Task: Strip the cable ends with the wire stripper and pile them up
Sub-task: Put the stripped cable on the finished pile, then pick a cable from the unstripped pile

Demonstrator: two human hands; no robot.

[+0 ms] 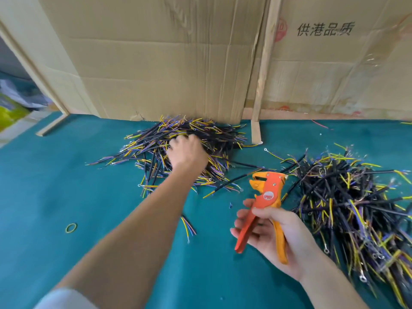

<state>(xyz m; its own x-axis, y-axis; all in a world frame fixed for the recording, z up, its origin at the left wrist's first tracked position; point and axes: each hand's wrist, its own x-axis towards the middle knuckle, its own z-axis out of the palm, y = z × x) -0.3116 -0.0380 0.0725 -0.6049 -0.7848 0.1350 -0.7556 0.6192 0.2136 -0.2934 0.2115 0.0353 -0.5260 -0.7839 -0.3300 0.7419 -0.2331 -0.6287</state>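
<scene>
Only 1 view here, the head cam. Left hand (186,152) is stretched out onto the far cable pile (178,139) by the cardboard (156,63), fingers dug into the strands, can't tell if it has pinched 1 yet. Right hand (274,233) sits close in, holding the orange wire stripper (265,197) upright, handles spread, head gaping toward that pile. So any cable has to travel back and right to reach it. Second pile (347,197) lies just right of the stripper.
</scene>
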